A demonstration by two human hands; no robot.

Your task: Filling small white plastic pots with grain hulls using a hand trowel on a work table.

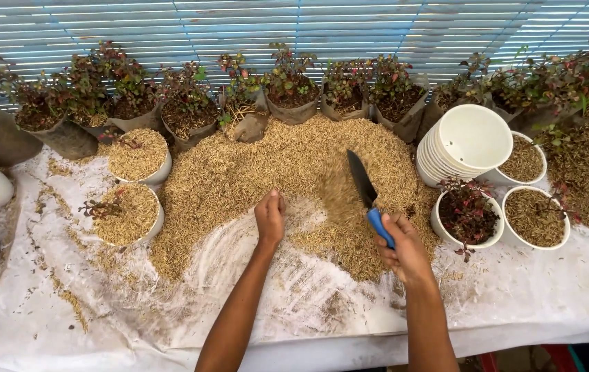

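Both hands work over a broad heap of tan rice husk [267,165] spread on a white plastic sheet [529,289]: the right hand [404,249] is clenched tight round the blue handle of a black-bladed garden trowel [367,193], whose blade points up and away over the husk, while the left hand [270,217] is curled into a loose fist resting on the heap's near edge. Just right of the trowel stand a stack of empty white plastic pots [463,141], a white pot holding a small red-leaved plant [466,213] and husk-filled white pots [534,217]. Beyond the heap runs a row of red-leaved seedlings in dark nursery bags [191,110].

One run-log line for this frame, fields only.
left hand: closed, on husk pile | right hand: holds blue-handled trowel | white pots: stacked right
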